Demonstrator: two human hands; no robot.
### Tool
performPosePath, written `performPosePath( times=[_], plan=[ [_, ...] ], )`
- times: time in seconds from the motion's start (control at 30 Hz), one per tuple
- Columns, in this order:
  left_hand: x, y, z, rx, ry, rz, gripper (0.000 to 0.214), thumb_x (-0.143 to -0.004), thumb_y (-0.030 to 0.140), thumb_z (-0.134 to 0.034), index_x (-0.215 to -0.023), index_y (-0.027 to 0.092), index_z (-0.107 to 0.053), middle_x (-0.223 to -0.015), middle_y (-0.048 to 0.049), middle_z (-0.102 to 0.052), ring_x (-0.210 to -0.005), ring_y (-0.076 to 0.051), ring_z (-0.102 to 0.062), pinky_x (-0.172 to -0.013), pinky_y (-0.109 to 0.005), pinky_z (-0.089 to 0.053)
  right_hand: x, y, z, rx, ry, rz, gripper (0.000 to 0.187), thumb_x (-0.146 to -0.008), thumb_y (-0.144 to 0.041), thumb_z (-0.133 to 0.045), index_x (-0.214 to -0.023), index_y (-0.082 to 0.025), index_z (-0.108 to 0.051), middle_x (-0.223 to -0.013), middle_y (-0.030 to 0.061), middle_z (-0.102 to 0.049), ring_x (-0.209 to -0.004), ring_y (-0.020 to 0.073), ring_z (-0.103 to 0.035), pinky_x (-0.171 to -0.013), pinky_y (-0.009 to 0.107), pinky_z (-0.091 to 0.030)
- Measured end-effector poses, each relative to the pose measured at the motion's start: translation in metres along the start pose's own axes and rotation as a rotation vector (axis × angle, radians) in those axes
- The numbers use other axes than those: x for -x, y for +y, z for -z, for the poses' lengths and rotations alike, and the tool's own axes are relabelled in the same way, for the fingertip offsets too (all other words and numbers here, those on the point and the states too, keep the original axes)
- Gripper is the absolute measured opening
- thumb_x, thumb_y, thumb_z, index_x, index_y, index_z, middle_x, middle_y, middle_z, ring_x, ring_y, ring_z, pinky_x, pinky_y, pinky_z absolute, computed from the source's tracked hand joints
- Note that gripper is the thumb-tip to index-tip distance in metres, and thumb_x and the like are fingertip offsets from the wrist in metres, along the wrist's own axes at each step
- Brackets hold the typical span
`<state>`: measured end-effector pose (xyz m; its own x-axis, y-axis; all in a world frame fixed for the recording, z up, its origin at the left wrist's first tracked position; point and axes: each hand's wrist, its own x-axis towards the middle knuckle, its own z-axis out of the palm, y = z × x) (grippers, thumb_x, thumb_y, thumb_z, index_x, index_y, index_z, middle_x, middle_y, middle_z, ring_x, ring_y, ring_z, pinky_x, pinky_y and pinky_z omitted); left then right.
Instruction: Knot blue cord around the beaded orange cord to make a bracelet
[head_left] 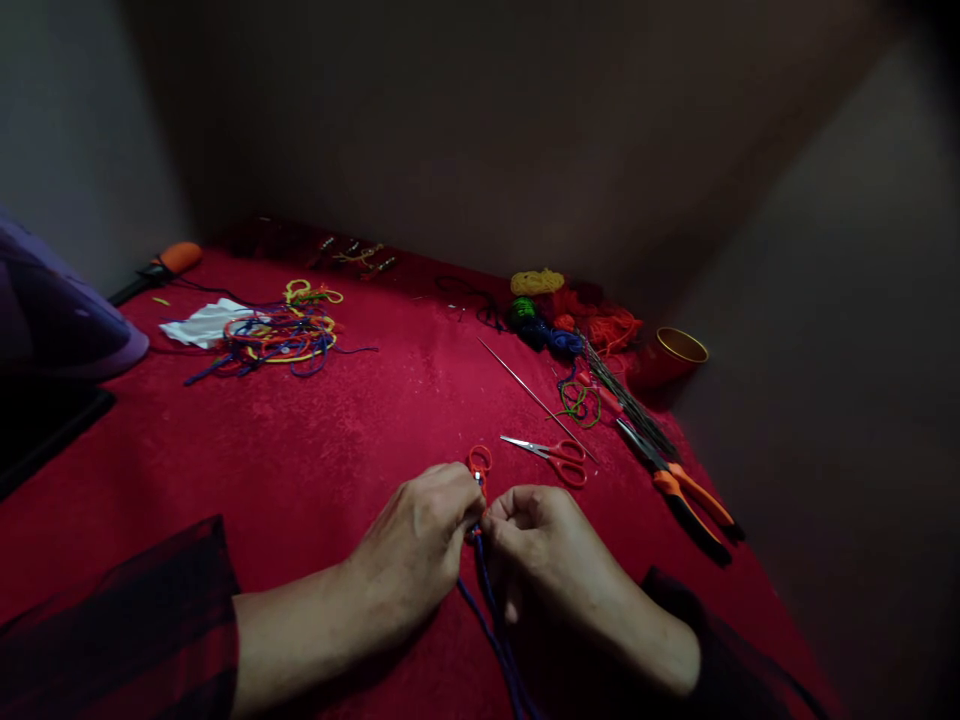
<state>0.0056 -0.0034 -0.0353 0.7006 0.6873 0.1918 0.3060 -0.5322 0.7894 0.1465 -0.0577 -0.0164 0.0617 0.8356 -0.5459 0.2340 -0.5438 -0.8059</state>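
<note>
My left hand (pixel 427 525) is closed on a knotted cord (pixel 480 462) of orange and blue yarn, its orange loop sticking out past my fingers. A small shiny bead sits below that loop. Blue strands (pixel 487 610) trail from the knot toward the near edge. My right hand (pixel 544 535) pinches at the same piece from the right, thumb and forefinger together; the part between those fingertips is too small to make out. Red-handled scissors (pixel 566 462) lie just beyond my right hand, blades pointing left.
A thin metal rod (pixel 525 388) lies beyond the scissors. Orange-handled pliers (pixel 679 490) rest at right, near sticks (pixel 626 395), yarn balls (pixel 566 340) and a red cup (pixel 671 358). Tangled yarn (pixel 281 335) and white cloth (pixel 202 325) lie left, near a purple iron (pixel 60 300).
</note>
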Motion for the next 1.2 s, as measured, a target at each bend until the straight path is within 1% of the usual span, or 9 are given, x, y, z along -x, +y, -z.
performPosePath(
  times=[0.07, 0.17, 0.33, 0.43, 0.53, 0.67, 0.87, 1.03, 1.2],
  plan=[
    [0.0, 0.0, 0.0, 0.005, 0.0, -0.004, 0.024, -0.08, -0.003, -0.043, -0.069, 0.015, -0.054, -0.071, -0.0011, -0.054, -0.067, -0.014, -0.049, -0.061, -0.025, -0.037, -0.002, -0.001, -0.001, -0.009, 0.001, -0.012, 0.018, -0.075, -0.03, -0.051, -0.06, -0.019, -0.049, -0.039, -0.0043, -0.053, -0.032, 0.0104, -0.053, -0.029, 0.015, -0.029],
    [0.001, 0.0, 0.001, -0.009, -0.01, 0.007, 0.023, -0.081, -0.003, -0.044, -0.071, 0.015, -0.055, -0.072, -0.0019, -0.055, -0.069, -0.015, -0.05, -0.062, -0.026, -0.039, -0.004, -0.002, -0.002, -0.043, 0.002, -0.025, 0.014, -0.07, -0.025, -0.052, -0.058, -0.02, -0.046, -0.037, -0.0062, -0.049, -0.03, 0.0093, -0.049, -0.03, 0.016, -0.027],
    [0.0, 0.002, 0.002, -0.035, -0.026, 0.036, 0.022, -0.081, -0.002, -0.045, -0.074, 0.015, -0.057, -0.075, -0.0033, -0.057, -0.072, -0.016, -0.052, -0.066, -0.027, -0.042, -0.003, -0.002, 0.003, -0.105, -0.008, -0.007, 0.011, -0.065, -0.023, -0.05, -0.056, -0.02, -0.046, -0.04, -0.0069, -0.049, -0.027, 0.0046, -0.036, -0.03, 0.017, -0.021],
    [0.0, 0.002, 0.002, -0.041, -0.027, 0.033, 0.021, -0.08, -0.002, -0.046, -0.074, 0.015, -0.057, -0.075, -0.0028, -0.057, -0.072, -0.016, -0.052, -0.066, -0.027, -0.041, -0.002, -0.001, 0.007, -0.142, -0.05, 0.01, 0.013, -0.064, -0.023, -0.049, -0.052, -0.019, -0.046, -0.038, -0.0084, -0.043, -0.029, 0.003, -0.028, -0.031, 0.018, -0.017],
    [0.0, 0.001, 0.002, -0.04, -0.024, 0.014, 0.022, -0.081, -0.002, -0.046, -0.072, 0.015, -0.055, -0.072, -0.0013, -0.055, -0.069, -0.015, -0.05, -0.063, -0.026, -0.04, -0.003, 0.0, 0.011, -0.185, -0.111, 0.015, 0.013, -0.065, -0.024, -0.05, -0.054, -0.019, -0.046, -0.039, -0.0094, -0.037, -0.032, 0.0033, -0.025, -0.033, 0.019, -0.014],
    [0.001, -0.001, 0.002, -0.03, -0.035, -0.013, 0.021, -0.083, -0.001, -0.046, -0.075, 0.015, -0.058, -0.074, -0.002, -0.056, -0.07, -0.015, -0.051, -0.064, -0.026, -0.04, -0.005, 0.002, 0.014, -0.235, -0.178, 0.017, 0.012, -0.07, -0.025, -0.053, -0.06, -0.018, -0.05, -0.042, -0.0093, -0.038, -0.034, 0.0037, -0.023, -0.036, 0.021, -0.013],
    [0.002, -0.003, 0.001, -0.065, -0.043, -0.04, 0.021, -0.087, 0.002, -0.045, -0.073, 0.014, -0.057, -0.071, -0.0026, -0.055, -0.067, -0.015, -0.049, -0.062, -0.027, -0.039, -0.005, 0.004, 0.02, -0.252, -0.249, 0.011, 0.018, -0.074, -0.028, -0.055, -0.06, -0.017, -0.051, -0.043, -0.0087, -0.039, -0.034, 0.0036, -0.022, -0.036, 0.022, -0.011],
    [0.001, -0.001, 0.003, -0.094, -0.096, -0.068, 0.022, -0.088, 0.004, -0.044, -0.082, 0.014, -0.062, -0.076, -0.0047, -0.058, -0.072, -0.017, -0.052, -0.066, -0.028, -0.041, -0.006, 0.007, 0.022, -0.251, -0.23, 0.022, 0.015, -0.073, -0.027, -0.055, -0.061, -0.017, -0.052, -0.041, -0.0089, -0.039, -0.032, 0.0039, -0.024, -0.035, 0.021, -0.012],
    [0.002, 0.0, 0.002, -0.189, -0.109, -0.078, 0.02, -0.089, 0.007, -0.043, -0.079, 0.015, -0.06, -0.076, -0.004, -0.056, -0.071, -0.017, -0.05, -0.067, -0.03, -0.04, -0.005, 0.007, 0.022, -0.244, -0.196, 0.023, 0.015, -0.073, -0.027, -0.055, -0.063, -0.017, -0.053, -0.04, -0.0088, -0.041, -0.031, 0.0033, -0.025, -0.034, 0.019, -0.014]
  ],
)
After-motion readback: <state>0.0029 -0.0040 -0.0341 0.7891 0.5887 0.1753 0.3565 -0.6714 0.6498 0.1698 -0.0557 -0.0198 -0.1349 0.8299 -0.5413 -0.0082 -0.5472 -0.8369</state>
